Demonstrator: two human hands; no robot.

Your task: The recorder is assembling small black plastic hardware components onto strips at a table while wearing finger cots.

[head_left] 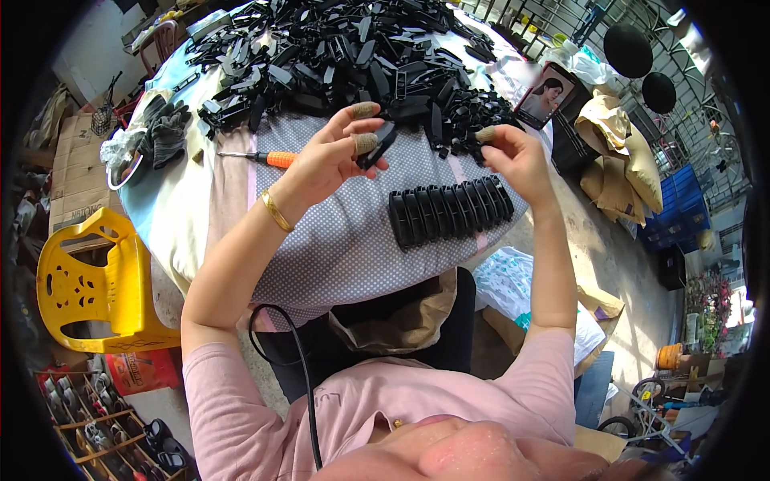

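Observation:
My left hand (333, 152) is raised over the dotted grey cloth (353, 240) and grips a small black plastic part (377, 144) between thumb and fingers; tan finger cots cover two fingertips. My right hand (513, 156) hovers to the right with its fingers curled, one capped by a tan cot, pinching something small and dark that I cannot make out. Below both hands lies a neat row of black plastic pieces (451, 211) set side by side. A big heap of loose black plastic parts (345, 56) covers the far half of the table.
An orange-handled screwdriver (261, 157) lies left of my left hand. Dark gloves (164, 128) rest in a bowl at the table's left edge. A yellow plastic chair (88, 280) stands at left, a framed picture (545, 96) and sacks (618, 160) at right.

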